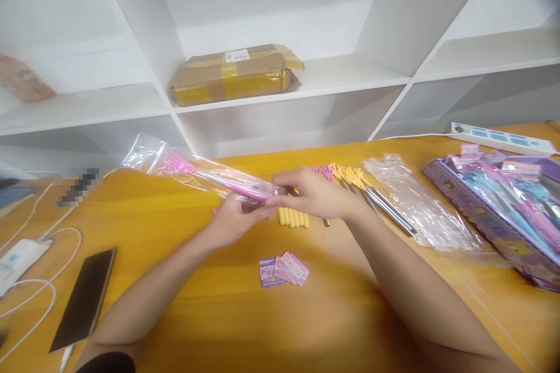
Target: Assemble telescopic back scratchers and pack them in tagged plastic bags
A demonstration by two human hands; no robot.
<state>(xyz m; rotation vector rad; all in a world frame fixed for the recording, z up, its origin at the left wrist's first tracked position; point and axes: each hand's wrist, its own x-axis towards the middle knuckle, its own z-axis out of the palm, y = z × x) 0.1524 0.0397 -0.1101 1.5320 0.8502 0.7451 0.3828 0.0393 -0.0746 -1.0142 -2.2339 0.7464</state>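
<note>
A pink back scratcher (210, 178) with a hand-shaped head and a metal rod lies inside a clear plastic bag (146, 154). My left hand (236, 218) is closed around its handle end from below. The fingers of my right hand (301, 192) pinch the end of the bag, touching the left fingertips. Behind my right hand are several yellow handles (294, 218) in a row. Yellow claw heads (350, 175) on metal rods (391, 210) lie to its right, beside a pink claw head (326, 171). Small printed cards (291, 268) lie overlapped in front of my hands.
Clear plastic bags (424, 204) lie flat at the right, next to a purple box (485, 233) of bagged scratchers. A power strip (503, 139) is behind it. A phone (83, 300) and white cables are at left. A taped carton (234, 76) rests on the white shelf (345, 78).
</note>
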